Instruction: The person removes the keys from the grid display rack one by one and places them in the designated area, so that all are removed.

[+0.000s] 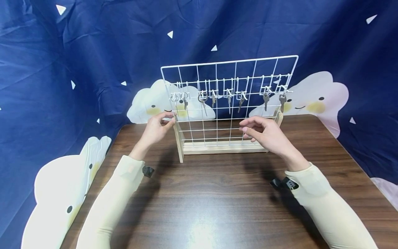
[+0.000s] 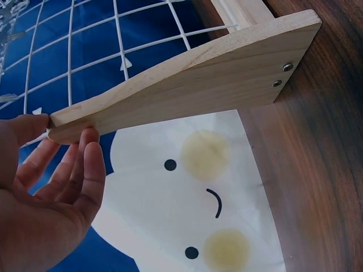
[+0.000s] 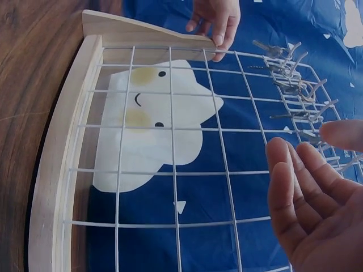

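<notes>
A white wire grid rack [image 1: 230, 62] stands on a wooden base [image 1: 224, 148] on the table. My left hand [image 1: 155, 129] pinches the upper tip of the rack's left wooden side panel [image 2: 193, 82], thumb on one face and fingers on the other. Several metal keys [image 1: 266, 100] on rings hang from white hooks in a row across the upper grid. My right hand [image 1: 268, 135] hovers before the lower right of the grid, fingers loosely bent and nothing held. In the right wrist view, the right fingers [image 3: 295, 192] are near the wires; whether they touch is unclear.
The brown wood-grain table [image 1: 199, 193] extends in front of the rack and to both sides. Behind it hangs a dark blue curtain [image 1: 130, 41] with white triangles and smiling clouds. Small black devices [image 1: 291, 184] sit at both wrists.
</notes>
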Demonstrator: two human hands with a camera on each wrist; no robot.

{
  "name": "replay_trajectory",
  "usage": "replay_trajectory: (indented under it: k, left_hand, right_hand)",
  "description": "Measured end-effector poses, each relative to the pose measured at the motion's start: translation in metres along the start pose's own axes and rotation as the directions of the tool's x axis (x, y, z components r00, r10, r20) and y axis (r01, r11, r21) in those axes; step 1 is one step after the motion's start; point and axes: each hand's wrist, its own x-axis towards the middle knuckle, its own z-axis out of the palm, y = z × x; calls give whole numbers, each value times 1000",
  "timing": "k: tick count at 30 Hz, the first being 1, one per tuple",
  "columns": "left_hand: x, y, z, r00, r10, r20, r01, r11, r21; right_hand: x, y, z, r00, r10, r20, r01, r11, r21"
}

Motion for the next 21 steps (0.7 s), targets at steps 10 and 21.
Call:
replay_trajectory:
  k: [10,21]
  left_hand:
    - [-1,1,1,1000,8,-13,-8,1000,-13]
    - [0,-2,1,1000,8,-15,-8,1000,-6]
  right_hand:
    - [6,-6,9,1000,-18,10,18,1000,16]
    - [13,-13,18,998,-54,28,53,998,24]
